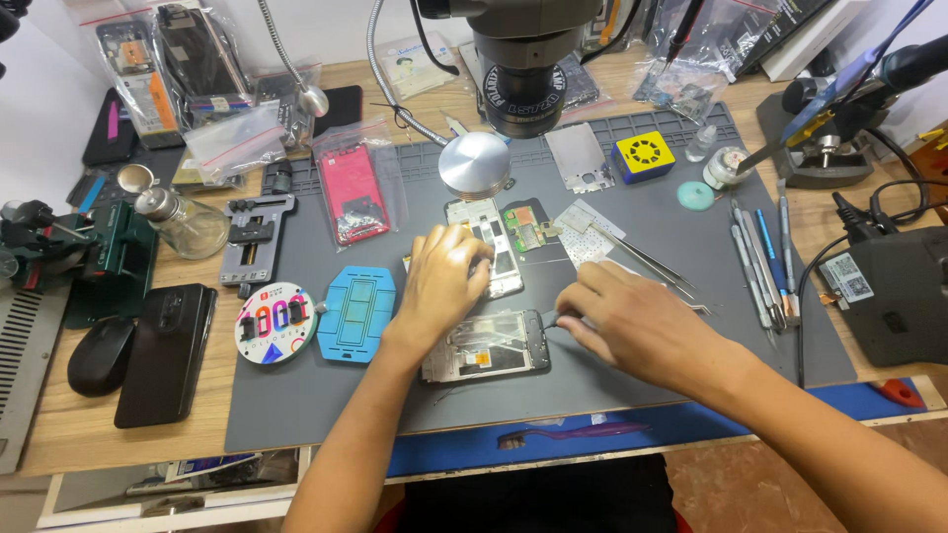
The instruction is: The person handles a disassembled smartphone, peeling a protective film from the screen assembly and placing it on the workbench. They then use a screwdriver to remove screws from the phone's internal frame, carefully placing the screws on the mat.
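An opened silver phone frame (486, 347) lies on the grey silicone work mat (632, 380), near the mat's front edge. The left hand (441, 279) rests curled on the frame's upper edge — fingers bent, knuckles up. The right hand (632, 321) pinches a small dark tool (549, 319) at the frame's right edge. Slim metal tweezers (642, 259) lie just beyond, toward the mat's middle.

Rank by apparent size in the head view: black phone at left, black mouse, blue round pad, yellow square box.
1. black phone
2. black mouse
3. yellow square box
4. blue round pad
The box and pad lie farther from the camera, so their real sizes are unsure.
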